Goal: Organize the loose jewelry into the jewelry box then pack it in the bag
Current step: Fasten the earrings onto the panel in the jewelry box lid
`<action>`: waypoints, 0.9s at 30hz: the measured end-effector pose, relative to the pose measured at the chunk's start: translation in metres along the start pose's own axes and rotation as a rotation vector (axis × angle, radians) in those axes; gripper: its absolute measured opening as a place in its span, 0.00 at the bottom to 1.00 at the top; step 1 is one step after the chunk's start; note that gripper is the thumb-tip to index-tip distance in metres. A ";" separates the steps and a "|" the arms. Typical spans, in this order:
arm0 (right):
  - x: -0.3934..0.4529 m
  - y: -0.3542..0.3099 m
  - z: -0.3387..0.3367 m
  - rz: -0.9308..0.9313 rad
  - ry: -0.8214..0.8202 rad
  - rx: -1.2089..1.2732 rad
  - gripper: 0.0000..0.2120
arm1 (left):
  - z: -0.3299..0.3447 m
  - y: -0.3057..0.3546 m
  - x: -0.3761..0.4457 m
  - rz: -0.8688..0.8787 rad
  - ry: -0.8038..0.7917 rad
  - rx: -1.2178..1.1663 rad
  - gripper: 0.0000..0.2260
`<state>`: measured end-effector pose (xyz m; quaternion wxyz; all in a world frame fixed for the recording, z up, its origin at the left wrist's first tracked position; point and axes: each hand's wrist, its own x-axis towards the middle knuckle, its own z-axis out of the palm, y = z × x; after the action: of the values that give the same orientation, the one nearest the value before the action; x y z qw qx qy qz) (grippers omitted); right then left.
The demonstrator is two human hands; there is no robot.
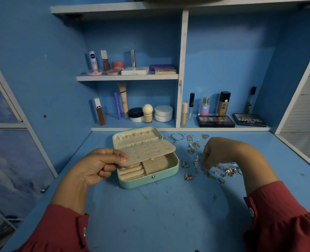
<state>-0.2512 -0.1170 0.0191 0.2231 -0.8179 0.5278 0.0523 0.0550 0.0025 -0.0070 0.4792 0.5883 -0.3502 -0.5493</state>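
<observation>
Nearest you, your two red sleeves [285, 215] frame a bare stretch of the blue desk [159, 215], leaving room to work.

Just ahead, your left hand [94, 166] pinches the near corner of the perforated flap [148, 151], thumb on top and fingers under, and holds it lifted. That seems meant to keep the earring holes reachable while the ring rolls and the square compartment beneath stay open to view. The box [151, 176] sits to the right of that hand, its lid tipped back against the shelf edge, so it stays open unaided.

Your right hand [221, 153] hangs wrist-high, fingers curled down into the loose jewelry [214, 171]. Whether the tips already grip a piece, you cannot tell from here; they are hidden among small bits. Butterfly pieces lie left of that hand, between it and the box, a short carry away. Bangles [174, 138] and more pieces lie beyond it.

Farthest off, cosmetics [150, 113] line the shelves. No bag is in sight, so packing looks a long way off.
</observation>
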 end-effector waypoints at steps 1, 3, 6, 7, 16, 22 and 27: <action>0.001 -0.001 0.001 -0.006 0.013 -0.001 0.06 | 0.000 0.000 0.000 0.001 0.000 0.003 0.09; 0.003 -0.001 0.003 -0.013 0.050 -0.006 0.04 | 0.001 0.000 0.000 0.005 0.008 -0.009 0.06; 0.005 0.000 0.002 -0.015 0.101 -0.004 0.02 | 0.001 -0.001 0.000 0.009 0.022 -0.028 0.06; 0.004 0.001 0.001 -0.010 0.102 -0.006 0.02 | 0.002 -0.001 0.000 0.008 0.024 -0.027 0.05; -0.001 -0.003 -0.001 0.016 -0.035 -0.077 0.09 | 0.002 -0.001 0.000 -0.002 0.029 -0.029 0.05; 0.002 -0.004 0.002 0.026 -0.006 -0.122 0.09 | 0.001 -0.001 0.000 -0.001 0.020 -0.034 0.08; 0.003 -0.004 0.006 0.018 -0.003 -0.160 0.10 | 0.003 0.000 -0.001 -0.002 0.023 -0.045 0.06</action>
<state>-0.2457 -0.1160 0.0140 0.1575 -0.8283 0.5288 0.0976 0.0518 0.0029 -0.0063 0.4959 0.5838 -0.3317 -0.5507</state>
